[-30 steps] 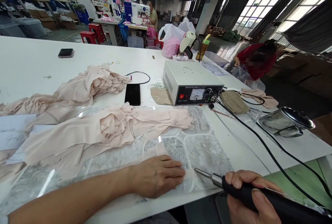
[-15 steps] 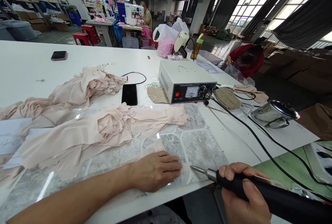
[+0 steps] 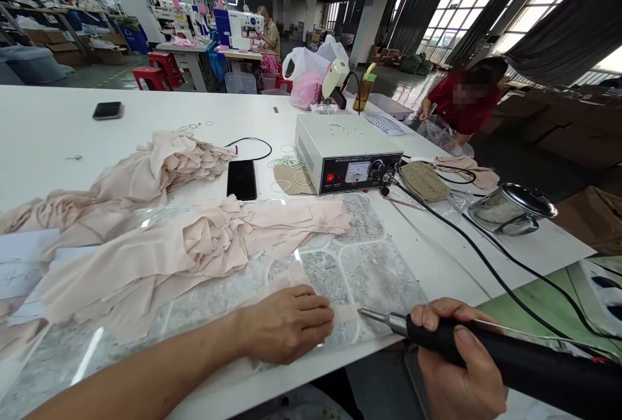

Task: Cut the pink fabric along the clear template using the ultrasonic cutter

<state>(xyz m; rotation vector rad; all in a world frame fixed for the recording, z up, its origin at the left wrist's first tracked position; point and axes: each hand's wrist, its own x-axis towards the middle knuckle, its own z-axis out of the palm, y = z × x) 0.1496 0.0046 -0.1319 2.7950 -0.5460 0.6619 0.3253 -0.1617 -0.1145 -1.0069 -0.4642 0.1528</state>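
Head view, the only one. The left hand (image 3: 291, 326) is lying palm down over a thin pale fabric strip (image 3: 347, 314) on the marbled mat (image 3: 383, 271), at the near edge of the white surface (image 3: 430, 264). Its fingers are stretching out flat and close together, pressing and not pinching. The right hand (image 3: 461, 358) is holding a black-handled handpiece (image 3: 539, 358), fingers curling round the grip. The metal tip (image 3: 378, 316) is pointing left and meeting the strip's right end; actual contact cannot be told.

Change: compared with half a second ago, the left fingertips are lying farther from the tip, and more of the strip is showing between them. The tip is keeping about the same place at the strip's end. Reading: the left hand is apparently serving as a hold-down while giving the tip more room; the strip's end is seemingly the part being worked. No mark or cut is showing clearly.

Unchanged: the nearer fabric pile (image 3: 286, 216) is lying just beyond the strip, the farther fabric pile (image 3: 162, 164) behind it. The control box (image 3: 347, 141) is standing beyond the mat, a black cable (image 3: 451, 238) running from its front toward the right. The person in the red top (image 3: 464, 105) is now holding the head higher.
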